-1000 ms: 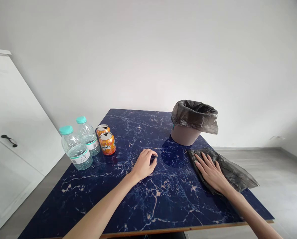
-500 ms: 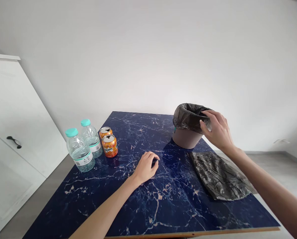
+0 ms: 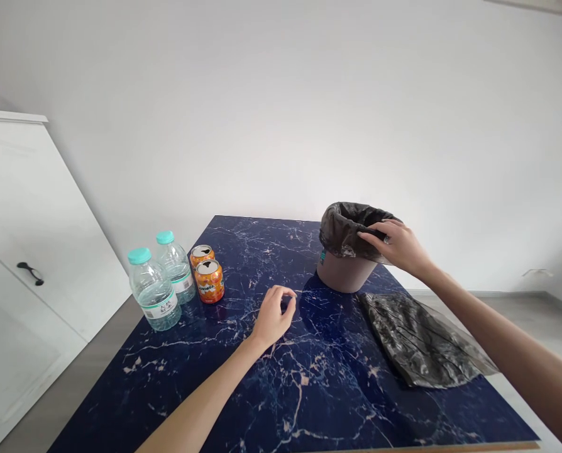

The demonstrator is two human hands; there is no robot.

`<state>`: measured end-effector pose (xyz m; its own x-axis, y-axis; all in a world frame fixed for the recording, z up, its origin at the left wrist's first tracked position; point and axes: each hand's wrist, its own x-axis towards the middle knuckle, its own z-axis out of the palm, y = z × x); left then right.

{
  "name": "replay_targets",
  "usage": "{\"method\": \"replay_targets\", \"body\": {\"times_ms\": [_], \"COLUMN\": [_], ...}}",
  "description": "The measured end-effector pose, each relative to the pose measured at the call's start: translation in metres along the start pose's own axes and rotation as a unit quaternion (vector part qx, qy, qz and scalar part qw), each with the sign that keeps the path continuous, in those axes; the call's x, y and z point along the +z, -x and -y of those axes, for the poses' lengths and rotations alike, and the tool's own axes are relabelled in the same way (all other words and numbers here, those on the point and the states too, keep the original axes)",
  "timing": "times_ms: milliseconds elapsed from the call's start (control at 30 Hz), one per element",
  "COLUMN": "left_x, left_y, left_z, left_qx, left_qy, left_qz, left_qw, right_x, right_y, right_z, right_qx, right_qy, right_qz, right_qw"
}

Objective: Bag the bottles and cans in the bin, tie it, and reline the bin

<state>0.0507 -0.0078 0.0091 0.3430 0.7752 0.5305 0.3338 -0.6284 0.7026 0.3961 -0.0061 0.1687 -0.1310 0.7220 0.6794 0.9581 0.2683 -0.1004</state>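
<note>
A small brown bin [image 3: 344, 275] lined with a dark grey bag [image 3: 342, 229] stands at the far right of the dark blue marble table [image 3: 271, 377]. My right hand [image 3: 396, 245] rests on the bin's near rim, fingers gripping the bag's edge. A second dark bag [image 3: 422, 343] lies flat on the table in front of the bin, untouched. My left hand [image 3: 274, 314] hovers just over the table's middle, fingers loosely curled, thumb and forefinger nearly meeting, with nothing seen in them.
Two clear water bottles [image 3: 156, 292] with teal caps and two opened orange cans [image 3: 209, 281] stand together at the left of the table. A white cabinet [image 3: 17, 270] with a black handle is beyond the left edge. A white wall is behind.
My right hand left the flat bag, rose to the bin and has now shifted leftward along its rim. My left hand lifted slightly off the table.
</note>
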Motion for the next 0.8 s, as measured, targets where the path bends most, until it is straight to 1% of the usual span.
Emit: {"method": "replay_targets", "body": {"times_ms": [100,167,233,333,400,467,533,567,633,700,733,767,800], "left_x": [-0.006,-0.013,-0.020,-0.028,-0.030,-0.029,-0.028,-0.027,-0.026,-0.026,-0.026,-0.027,-0.027], "left_y": [-0.003,-0.005,-0.007,-0.010,-0.011,-0.012,-0.012,-0.012,-0.012,-0.011,-0.011,-0.011,-0.010], "left_z": [-0.003,-0.007,-0.011,-0.015,-0.016,-0.018,-0.022,-0.024,-0.029,-0.033,-0.034,-0.034,-0.034], "left_qx": [-0.036,-0.058,-0.074,-0.083,-0.085,-0.084,-0.085,-0.088,-0.096,-0.104,-0.108,-0.114,-0.122], "left_qy": [0.035,0.062,0.094,0.148,0.186,0.215,0.252,0.281,0.347,0.395,0.404,0.410,0.414], "left_qz": [-0.068,-0.108,-0.134,-0.153,-0.159,-0.155,-0.145,-0.137,-0.117,-0.103,-0.098,-0.093,-0.085], "left_qw": [0.996,0.991,0.984,0.973,0.966,0.960,0.953,0.946,0.926,0.907,0.903,0.900,0.898], "right_x": [-0.016,-0.028,-0.040,-0.054,-0.058,-0.054,-0.044,-0.036,-0.019,-0.003,0.004,0.011,0.016], "right_y": [0.013,0.021,0.029,0.041,0.049,0.056,0.059,0.059,0.057,0.053,0.051,0.050,0.049], "right_z": [0.027,0.048,0.068,0.091,0.099,0.102,0.103,0.103,0.105,0.109,0.111,0.113,0.114], "right_qx": [-0.061,-0.116,-0.152,-0.174,-0.162,-0.117,-0.038,0.007,0.095,0.164,0.194,0.222,0.245], "right_qy": [-0.071,-0.141,-0.189,-0.231,-0.258,-0.302,-0.367,-0.406,-0.486,-0.549,-0.566,-0.572,-0.570], "right_qz": [0.017,0.034,0.049,0.055,0.050,0.042,0.017,-0.003,-0.034,-0.036,-0.033,-0.035,-0.040], "right_qw": [0.995,0.983,0.969,0.956,0.951,0.945,0.929,0.914,0.868,0.819,0.801,0.789,0.783]}}
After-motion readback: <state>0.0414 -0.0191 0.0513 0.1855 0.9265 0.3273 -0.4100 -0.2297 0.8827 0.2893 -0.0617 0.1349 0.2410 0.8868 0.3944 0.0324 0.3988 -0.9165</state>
